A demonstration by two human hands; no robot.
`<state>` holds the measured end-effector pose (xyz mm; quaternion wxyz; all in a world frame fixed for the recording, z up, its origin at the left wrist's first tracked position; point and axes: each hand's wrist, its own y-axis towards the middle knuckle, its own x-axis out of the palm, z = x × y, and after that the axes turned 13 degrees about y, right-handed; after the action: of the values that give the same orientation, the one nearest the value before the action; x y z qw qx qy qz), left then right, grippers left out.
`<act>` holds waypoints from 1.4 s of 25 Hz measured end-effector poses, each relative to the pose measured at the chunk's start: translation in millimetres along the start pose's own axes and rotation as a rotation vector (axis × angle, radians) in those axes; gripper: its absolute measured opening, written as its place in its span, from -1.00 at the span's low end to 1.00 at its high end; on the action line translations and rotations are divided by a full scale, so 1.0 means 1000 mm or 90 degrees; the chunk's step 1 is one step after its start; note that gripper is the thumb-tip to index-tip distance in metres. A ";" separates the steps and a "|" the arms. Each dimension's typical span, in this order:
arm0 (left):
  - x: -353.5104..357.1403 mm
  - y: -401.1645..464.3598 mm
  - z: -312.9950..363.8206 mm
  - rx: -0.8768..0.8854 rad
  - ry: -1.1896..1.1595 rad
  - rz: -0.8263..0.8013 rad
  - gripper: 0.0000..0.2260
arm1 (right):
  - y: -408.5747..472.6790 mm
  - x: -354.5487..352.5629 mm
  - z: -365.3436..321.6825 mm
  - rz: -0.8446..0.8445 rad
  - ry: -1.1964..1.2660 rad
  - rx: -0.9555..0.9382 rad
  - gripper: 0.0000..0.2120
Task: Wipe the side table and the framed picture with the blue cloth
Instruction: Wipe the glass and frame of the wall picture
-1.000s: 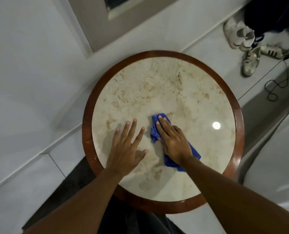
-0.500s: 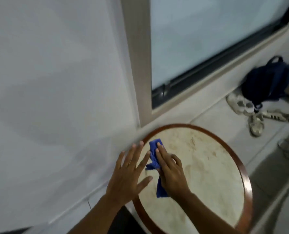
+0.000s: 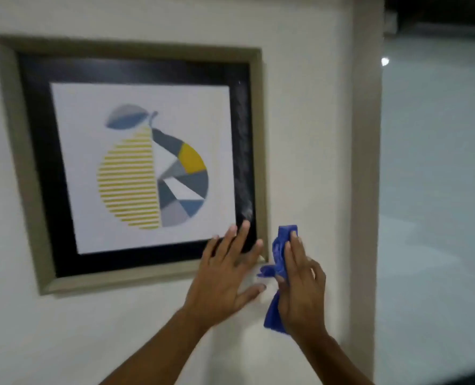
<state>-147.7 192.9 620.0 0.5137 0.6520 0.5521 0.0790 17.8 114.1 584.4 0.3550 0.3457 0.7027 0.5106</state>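
Head view: left hand [image 3: 225, 276], open and splayed, covers the lower-right corner of the framed picture [image 3: 136, 162]; right hand [image 3: 300, 282] grips the blue cloth [image 3: 280, 251] just beside that corner. Uneven pressing could tilt or unhook the frame.

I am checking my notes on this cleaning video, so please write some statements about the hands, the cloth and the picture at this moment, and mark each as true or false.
1. The right hand holds the blue cloth. True.
2. The cloth is on the glass, over the pear drawing. False: it is against the wall, just right of the framed picture, near its lower right corner.
3. The left hand is spread open over the frame's lower right corner. True.
4. The left hand also grips a cloth. False: it holds nothing.
5. The side table is in view. False: only wall, picture and window show.
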 end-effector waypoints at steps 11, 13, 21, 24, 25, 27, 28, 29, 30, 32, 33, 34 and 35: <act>-0.028 0.089 -0.160 -0.129 0.217 0.039 -0.24 | 0.163 0.090 -0.028 -0.015 -0.123 -0.087 -0.34; -0.026 0.090 -0.161 -0.125 0.231 0.058 -0.24 | 0.156 0.098 -0.020 -0.018 -0.125 -0.072 -0.12; -0.028 0.088 -0.158 -0.176 0.202 0.066 -0.24 | 0.204 0.089 -0.030 -0.008 -0.136 -0.083 -0.04; -0.027 0.088 -0.159 -0.179 0.201 0.058 -0.26 | 0.285 0.075 -0.048 0.017 -0.151 -0.098 -0.07; -0.026 0.088 -0.160 -0.184 0.200 0.054 -0.25 | 0.308 0.072 -0.055 0.027 -0.162 -0.096 -0.08; -0.026 0.089 -0.160 -0.193 0.202 0.053 -0.24 | 0.327 0.073 -0.060 0.047 -0.169 -0.096 -0.10; -0.025 0.089 -0.161 -0.192 0.204 0.057 -0.24 | 0.320 0.076 -0.057 0.058 -0.159 -0.096 -0.11; -0.025 0.090 -0.161 -0.188 0.207 0.065 -0.25 | 0.303 0.080 -0.053 0.070 -0.140 -0.093 -0.13; -0.025 0.089 -0.160 -0.183 0.208 0.073 -0.25 | 0.275 0.086 -0.047 0.077 -0.121 -0.084 -0.14; -0.027 0.089 -0.159 -0.171 0.208 0.077 -0.26 | 0.208 0.100 -0.032 0.083 -0.103 -0.064 -0.17; -0.029 0.089 -0.158 -0.170 0.210 0.077 -0.27 | 0.176 0.104 -0.024 0.079 -0.113 -0.079 -0.19; -0.031 0.090 -0.158 -0.170 0.214 0.074 -0.27 | 0.152 0.106 -0.016 0.077 -0.135 -0.114 -0.23; -0.033 0.089 -0.157 -0.173 0.217 0.069 -0.28 | 0.137 0.106 -0.008 0.075 -0.161 -0.146 -0.27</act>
<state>-208.2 270.5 774.9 0.4910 0.5830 0.5793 0.2889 -26.3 233.4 703.0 0.4472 0.4051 0.5682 0.5595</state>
